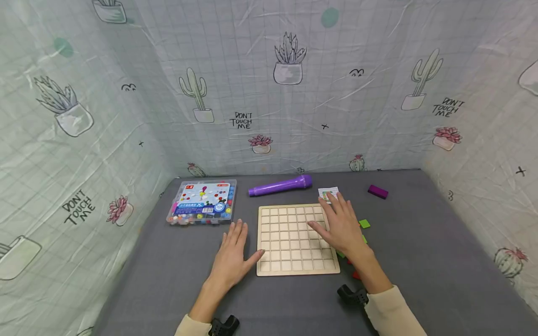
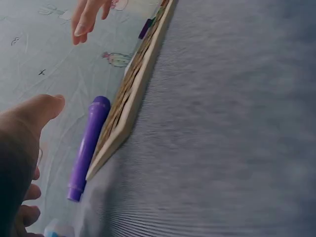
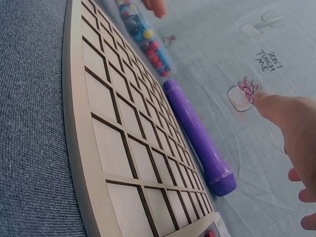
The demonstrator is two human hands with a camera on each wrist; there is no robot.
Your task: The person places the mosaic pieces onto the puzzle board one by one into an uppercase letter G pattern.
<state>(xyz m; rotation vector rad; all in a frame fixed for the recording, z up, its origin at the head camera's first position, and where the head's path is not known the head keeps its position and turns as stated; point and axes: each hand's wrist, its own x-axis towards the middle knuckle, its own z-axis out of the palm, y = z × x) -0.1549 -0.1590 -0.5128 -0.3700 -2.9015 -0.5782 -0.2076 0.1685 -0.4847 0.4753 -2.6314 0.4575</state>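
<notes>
A grey fabric-covered tabletop [image 1: 420, 261] is enclosed on three sides by a pale green gridded curtain [image 1: 269, 93], printed with potted cacti, succulents and "DON'T TOUCH ME" lettering. Even, soft light is cast throughout.

- 2 hands: left hand [image 1: 232, 254], right hand [image 1: 339, 224]
- 1 wooden grid board [image 1: 290, 249]
- 1 purple marker [image 1: 280, 186]
- 1 bead box [image 1: 203, 202]
- 1 purple block [image 1: 378, 191]
- 1 small card [image 1: 329, 192]
- 1 green tile [image 1: 364, 224] at the board's 3 o'clock; more tiles partly hidden
</notes>
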